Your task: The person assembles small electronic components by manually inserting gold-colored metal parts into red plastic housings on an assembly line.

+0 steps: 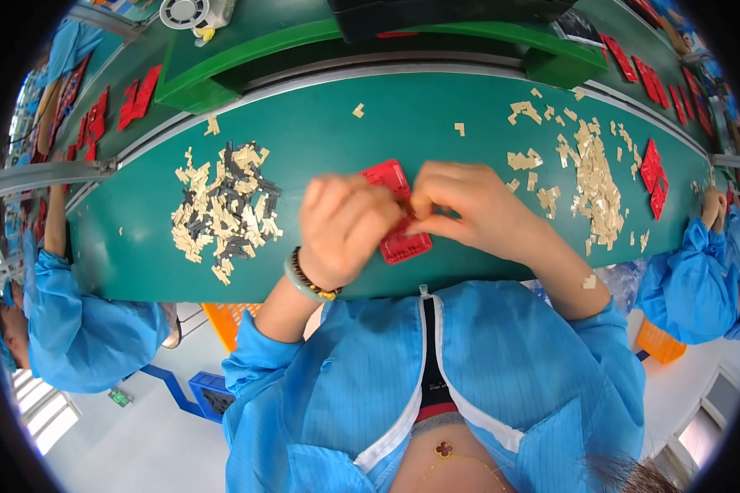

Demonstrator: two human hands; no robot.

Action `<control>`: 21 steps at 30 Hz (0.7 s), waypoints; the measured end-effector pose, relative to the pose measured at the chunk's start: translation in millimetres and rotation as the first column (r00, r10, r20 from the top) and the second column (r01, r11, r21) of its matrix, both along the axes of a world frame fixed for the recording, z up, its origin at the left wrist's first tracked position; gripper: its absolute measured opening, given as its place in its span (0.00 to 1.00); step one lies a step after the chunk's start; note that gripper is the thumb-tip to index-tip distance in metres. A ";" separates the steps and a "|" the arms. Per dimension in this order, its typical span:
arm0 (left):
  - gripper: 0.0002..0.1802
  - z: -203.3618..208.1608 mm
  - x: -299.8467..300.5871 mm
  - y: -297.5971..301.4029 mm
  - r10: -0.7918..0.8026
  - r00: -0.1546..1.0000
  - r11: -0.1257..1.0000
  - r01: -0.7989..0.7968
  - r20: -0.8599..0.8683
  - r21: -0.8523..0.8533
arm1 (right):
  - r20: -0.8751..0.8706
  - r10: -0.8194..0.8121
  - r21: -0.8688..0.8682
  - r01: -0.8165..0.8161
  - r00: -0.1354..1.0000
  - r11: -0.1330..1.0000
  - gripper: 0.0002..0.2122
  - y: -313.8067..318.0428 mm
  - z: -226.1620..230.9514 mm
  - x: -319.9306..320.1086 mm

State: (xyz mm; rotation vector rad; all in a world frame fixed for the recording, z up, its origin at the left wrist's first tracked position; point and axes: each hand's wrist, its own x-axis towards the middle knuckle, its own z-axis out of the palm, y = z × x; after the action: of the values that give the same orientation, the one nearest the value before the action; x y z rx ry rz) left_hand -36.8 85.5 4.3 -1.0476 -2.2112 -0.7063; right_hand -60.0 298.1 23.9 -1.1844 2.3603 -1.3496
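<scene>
Between my hands a flat red plastic part (pixel 406 245) with cut-outs lies on the green table; its middle is covered by my fingers. My left hand (pixel 347 226), a beaded bracelet and a bangle at its wrist, is closed and slightly blurred over the part's left side. Thumb and forefinger of my right hand (pixel 473 205) come together at the part's right side. Whatever sits in either hand's fingertips is too small or hidden to make out. To the left is a mixed pile of cream and dark grey small pieces (pixel 226 205); to the right, a pile of cream pieces (pixel 598 189).
Two more red parts (pixel 653 177) lie at the table's right end. A green raised shelf (pixel 263 66) with a black box (pixel 452 16) runs along the far side. Co-workers in blue sit at left (pixel 90 329) and right (pixel 686 283). A few cream pieces (pixel 460 129) are scattered farther back.
</scene>
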 end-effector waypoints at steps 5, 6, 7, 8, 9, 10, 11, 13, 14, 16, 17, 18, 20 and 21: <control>0.14 6.1 -12.7 -14.2 0.234 0.808 0.967 -0.254 0.541 -0.039 | -0.203 -0.195 0.359 0.258 0.960 0.897 0.13 43.2 -23.3 14.1; 0.14 6.0 -9.1 -9.3 0.162 0.822 0.985 -0.172 0.547 -0.033 | -0.210 -0.266 0.270 0.317 0.941 0.909 0.14 27.4 -15.2 15.8; 0.15 6.3 -6.2 -4.6 0.091 0.830 0.996 -0.089 0.551 -0.030 | -0.211 -0.336 0.177 0.373 0.918 0.911 0.16 10.1 -10.6 16.4; 0.15 8.6 -5.1 -0.8 0.051 0.845 0.998 -0.065 0.532 0.008 | -0.215 -0.367 0.104 0.395 0.905 0.913 0.12 -7.4 -9.1 15.1; 0.15 5.3 -6.0 1.6 0.036 0.850 0.998 -0.054 0.526 0.018 | -0.226 -0.374 0.110 0.405 0.899 0.908 0.12 -14.4 -13.5 11.0; 0.15 5.7 -2.9 -0.1 0.042 0.811 0.993 -0.099 0.584 0.067 | -0.241 -0.333 0.066 0.358 0.912 0.931 0.11 -22.4 -16.8 7.4; 0.15 7.0 0.5 -2.4 0.043 0.768 0.983 -0.148 0.639 0.112 | -0.256 -0.291 0.023 0.307 0.922 0.951 0.10 -28.1 -18.5 3.4; 0.17 8.5 5.7 -8.2 -0.056 0.594 0.933 -0.255 0.802 0.254 | -0.305 -0.338 -0.076 0.331 0.890 0.940 0.08 -39.0 -21.1 -4.4; 0.18 6.5 3.3 -9.4 0.100 0.693 0.912 -0.350 0.714 0.212 | -0.345 -0.395 -0.174 0.356 0.851 0.918 0.07 -42.3 -23.3 -8.9; 0.18 -11.1 7.4 -16.5 0.328 0.832 0.916 -0.396 0.447 0.065 | 0.083 -0.382 -0.089 0.389 0.920 0.917 0.06 -38.2 -40.5 -17.6; 0.16 -22.5 16.5 -14.3 0.314 0.866 0.946 -0.320 0.390 -0.052 | 0.492 -0.340 0.007 0.387 0.802 0.922 0.04 -36.0 -50.7 -22.4; 0.19 -36.1 25.4 -5.7 0.290 0.875 0.957 -0.274 0.388 -0.096 | 0.643 -0.272 -0.009 0.362 0.716 0.932 0.05 -35.3 -60.2 -26.0; 0.22 -53.1 34.1 5.9 0.272 0.880 0.962 -0.232 0.389 -0.146 | 0.627 -0.283 0.004 0.361 0.726 0.933 0.05 -34.1 -78.6 -29.4; 0.24 -57.8 36.5 8.4 0.279 0.879 0.959 -0.231 0.388 -0.165 | 0.609 -0.301 0.020 0.365 0.734 0.931 0.05 -35.3 -81.7 -29.9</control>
State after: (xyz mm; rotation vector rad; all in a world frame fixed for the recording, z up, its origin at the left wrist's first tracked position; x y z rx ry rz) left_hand -0.3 93.9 -53.6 -0.6784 -2.7154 -0.7364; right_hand -89.9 262.8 -57.9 -0.2421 2.0811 -1.6594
